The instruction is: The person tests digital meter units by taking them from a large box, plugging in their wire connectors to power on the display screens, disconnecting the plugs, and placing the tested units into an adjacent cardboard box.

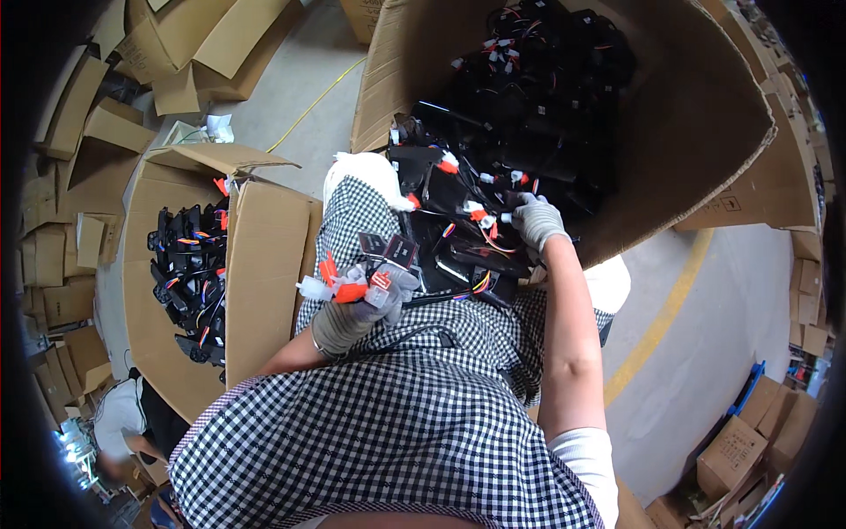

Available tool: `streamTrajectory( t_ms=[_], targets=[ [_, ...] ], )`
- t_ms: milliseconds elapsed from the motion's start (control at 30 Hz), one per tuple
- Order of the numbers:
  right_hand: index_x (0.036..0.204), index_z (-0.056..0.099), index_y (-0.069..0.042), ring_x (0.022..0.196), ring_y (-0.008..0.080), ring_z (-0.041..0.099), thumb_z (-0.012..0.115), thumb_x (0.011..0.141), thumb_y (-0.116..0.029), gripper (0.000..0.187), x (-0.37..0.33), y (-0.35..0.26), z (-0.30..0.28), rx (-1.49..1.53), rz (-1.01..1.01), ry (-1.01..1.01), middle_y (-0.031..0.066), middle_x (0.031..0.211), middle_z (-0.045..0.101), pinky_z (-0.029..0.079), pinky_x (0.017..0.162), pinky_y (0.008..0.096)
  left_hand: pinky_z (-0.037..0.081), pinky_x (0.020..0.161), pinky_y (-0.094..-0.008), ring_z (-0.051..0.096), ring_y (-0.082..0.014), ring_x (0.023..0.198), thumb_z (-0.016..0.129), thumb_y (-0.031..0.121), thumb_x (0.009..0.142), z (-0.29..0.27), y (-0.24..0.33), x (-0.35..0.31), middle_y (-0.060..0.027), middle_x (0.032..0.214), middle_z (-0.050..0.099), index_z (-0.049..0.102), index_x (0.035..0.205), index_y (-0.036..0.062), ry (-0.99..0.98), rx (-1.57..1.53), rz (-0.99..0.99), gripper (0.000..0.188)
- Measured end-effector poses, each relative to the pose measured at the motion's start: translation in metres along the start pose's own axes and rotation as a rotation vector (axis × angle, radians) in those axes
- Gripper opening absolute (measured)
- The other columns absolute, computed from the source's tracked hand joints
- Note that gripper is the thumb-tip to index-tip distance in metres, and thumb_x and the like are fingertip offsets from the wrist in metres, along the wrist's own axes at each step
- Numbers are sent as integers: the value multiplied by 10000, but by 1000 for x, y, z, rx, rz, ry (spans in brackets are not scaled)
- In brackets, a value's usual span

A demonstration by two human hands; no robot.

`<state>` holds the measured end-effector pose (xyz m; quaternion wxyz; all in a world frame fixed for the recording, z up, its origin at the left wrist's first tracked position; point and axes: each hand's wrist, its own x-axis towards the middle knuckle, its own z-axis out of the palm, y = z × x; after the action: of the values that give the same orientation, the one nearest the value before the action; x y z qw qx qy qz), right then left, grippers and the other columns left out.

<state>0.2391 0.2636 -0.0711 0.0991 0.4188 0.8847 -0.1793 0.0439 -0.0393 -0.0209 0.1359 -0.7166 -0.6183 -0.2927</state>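
Pinching connectors (pixel 351 293), my left hand (pixel 342 326) is risking snagging coloured wires (pixel 482 282) if pulling; my right hand (pixel 539 222) is hiding its grip.

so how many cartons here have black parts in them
2: a smaller carton on the left and a large carton in front. The insides of other cartons are partly hidden.

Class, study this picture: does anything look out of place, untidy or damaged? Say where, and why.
Yes: the black plastic parts with coloured wires lie jumbled in the large brown cardboard box, at mixed angles, wires loose among them, not in rows. The box's right-hand rim also looks ragged, perhaps worn.
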Motion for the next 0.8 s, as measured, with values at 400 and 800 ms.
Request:
streamTrajectory(
  t_ms=[400,800],
  targets=[
    [657,569,-122,666,284,562,638,647,-93,76,-104,-80,-64,336,-427,628,83,712,564,456,584,406,492,783,-274,608,-142,856,445,222,954,-19,6,57,-101,989,632,547,1119,-32,-252,-1321,-957,319],
    [864,631,-13,931,249,576,603,802,-160,162,-132,-102,-30,709,-669,331,93,1014,615,436,828,380,471,635,-285,582,-147,734,456,221,952,9,18,63,-66,860,606,561,1100,9,-39,-1156,-924,279]
  ],
)
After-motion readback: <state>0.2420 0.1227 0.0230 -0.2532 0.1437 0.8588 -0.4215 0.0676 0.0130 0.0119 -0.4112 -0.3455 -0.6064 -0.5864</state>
